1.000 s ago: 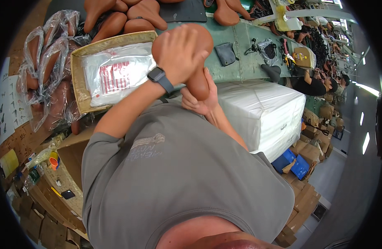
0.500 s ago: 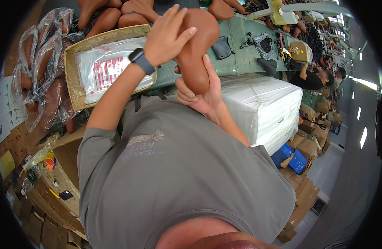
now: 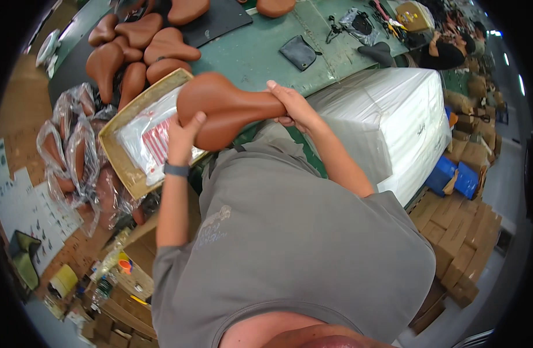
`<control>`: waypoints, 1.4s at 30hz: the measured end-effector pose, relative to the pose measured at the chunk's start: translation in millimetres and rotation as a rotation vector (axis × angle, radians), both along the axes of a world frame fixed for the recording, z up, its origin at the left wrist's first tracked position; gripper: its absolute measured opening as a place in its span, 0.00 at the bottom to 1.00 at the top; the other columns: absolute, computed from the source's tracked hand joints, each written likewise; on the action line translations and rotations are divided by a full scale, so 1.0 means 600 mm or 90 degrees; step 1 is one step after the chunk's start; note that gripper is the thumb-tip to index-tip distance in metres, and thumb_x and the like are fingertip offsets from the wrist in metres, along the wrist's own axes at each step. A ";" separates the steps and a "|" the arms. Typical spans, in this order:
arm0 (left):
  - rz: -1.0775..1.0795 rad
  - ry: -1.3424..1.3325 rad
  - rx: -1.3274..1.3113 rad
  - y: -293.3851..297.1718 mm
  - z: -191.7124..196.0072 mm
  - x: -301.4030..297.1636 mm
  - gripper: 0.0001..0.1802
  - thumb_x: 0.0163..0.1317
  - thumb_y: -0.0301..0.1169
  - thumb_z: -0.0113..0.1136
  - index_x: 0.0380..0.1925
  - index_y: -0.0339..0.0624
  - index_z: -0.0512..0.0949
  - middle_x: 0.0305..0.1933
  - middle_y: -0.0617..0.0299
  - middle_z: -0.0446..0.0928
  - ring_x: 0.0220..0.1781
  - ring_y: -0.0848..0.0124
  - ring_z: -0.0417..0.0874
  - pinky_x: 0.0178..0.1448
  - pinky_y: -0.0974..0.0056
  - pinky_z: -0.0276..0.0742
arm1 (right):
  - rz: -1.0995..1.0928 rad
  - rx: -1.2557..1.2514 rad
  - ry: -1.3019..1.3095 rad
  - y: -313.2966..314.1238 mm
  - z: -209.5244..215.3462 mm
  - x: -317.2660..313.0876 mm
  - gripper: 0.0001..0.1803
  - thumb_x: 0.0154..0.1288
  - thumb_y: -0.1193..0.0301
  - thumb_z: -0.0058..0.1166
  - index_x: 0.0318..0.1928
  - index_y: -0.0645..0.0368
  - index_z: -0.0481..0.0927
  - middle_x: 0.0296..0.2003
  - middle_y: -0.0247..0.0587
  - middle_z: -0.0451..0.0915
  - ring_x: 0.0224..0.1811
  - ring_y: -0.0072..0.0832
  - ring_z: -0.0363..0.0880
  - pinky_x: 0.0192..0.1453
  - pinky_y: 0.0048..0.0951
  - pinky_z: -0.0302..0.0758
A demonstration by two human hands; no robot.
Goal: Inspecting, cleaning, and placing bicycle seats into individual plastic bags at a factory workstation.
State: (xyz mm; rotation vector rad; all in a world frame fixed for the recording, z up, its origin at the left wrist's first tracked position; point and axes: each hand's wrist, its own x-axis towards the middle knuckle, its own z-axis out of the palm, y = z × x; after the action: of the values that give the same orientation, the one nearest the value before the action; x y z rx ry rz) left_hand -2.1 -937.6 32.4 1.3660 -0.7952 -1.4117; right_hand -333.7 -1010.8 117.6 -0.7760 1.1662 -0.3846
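Note:
A brown bicycle saddle (image 3: 220, 110) is held level between both my hands, its wide end to the left and its narrow nose to the right. My left hand (image 3: 184, 134) grips the wide end, thumb on top and fingers hidden underneath. Round the nose closes my right hand (image 3: 290, 107), its thumb on the upper side. Beneath the saddle's wide end stands an open cardboard box (image 3: 118, 145) with clear plastic bags (image 3: 156, 136) bearing red print. Several more brown saddles (image 3: 140, 30) lie on the dark mat beyond the box.
Plastic-wrapped saddles (image 3: 78, 151) are heaped left of the box. A black pouch (image 3: 300, 52) and a dark saddle (image 3: 377, 53) lie on the green table (image 3: 243, 55). A large white wrapped block (image 3: 394, 127) stands at my right. Farther right, a person (image 3: 443, 51) is at work.
The saddle has turned from nose-toward-me to lying sideways, and has shifted left. My left hand has moved from its upper surface to its wide end's edge. The view has shifted too.

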 end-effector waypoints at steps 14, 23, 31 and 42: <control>0.223 0.251 0.322 -0.096 -0.324 -0.323 0.40 0.74 0.49 0.80 0.79 0.49 0.73 0.76 0.60 0.82 0.74 0.58 0.86 0.71 0.45 0.88 | 0.055 -0.664 0.728 -0.340 -0.493 -0.280 0.34 0.66 0.63 0.77 0.70 0.58 0.81 0.59 0.51 0.85 0.63 0.53 0.83 0.70 0.47 0.80; 0.123 -0.525 0.247 -0.151 -0.333 -0.368 0.50 0.74 0.39 0.77 0.85 0.27 0.60 0.85 0.39 0.69 0.85 0.43 0.72 0.88 0.41 0.67 | -0.181 -0.306 0.320 -0.539 -0.568 -0.434 0.06 0.71 0.70 0.62 0.45 0.54 0.88 0.43 0.39 0.88 0.46 0.40 0.86 0.52 0.47 0.83; 0.043 -0.477 -0.088 -0.543 -0.120 -0.643 0.40 0.76 0.28 0.71 0.83 0.33 0.67 0.85 0.43 0.70 0.85 0.49 0.72 0.83 0.49 0.73 | -0.561 0.087 -0.594 -0.572 -0.251 -0.668 0.23 0.81 0.65 0.63 0.69 0.62 0.83 0.64 0.44 0.90 0.65 0.38 0.90 0.75 0.44 0.84; -0.101 -0.316 -0.428 -1.111 0.065 -1.056 0.34 0.68 0.34 0.81 0.71 0.33 0.79 0.66 0.43 0.85 0.67 0.48 0.88 0.70 0.50 0.85 | -0.681 -0.546 0.053 -0.861 0.024 -0.848 0.24 0.85 0.65 0.65 0.72 0.66 0.82 0.63 0.42 0.89 0.64 0.33 0.88 0.74 0.39 0.81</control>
State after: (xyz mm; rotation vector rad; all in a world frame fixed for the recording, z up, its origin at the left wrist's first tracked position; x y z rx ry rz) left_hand -635.6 -1604.1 71.4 1.1274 -1.5650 -0.7834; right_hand -842.5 -1527.2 131.8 -0.8208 1.4295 -1.8372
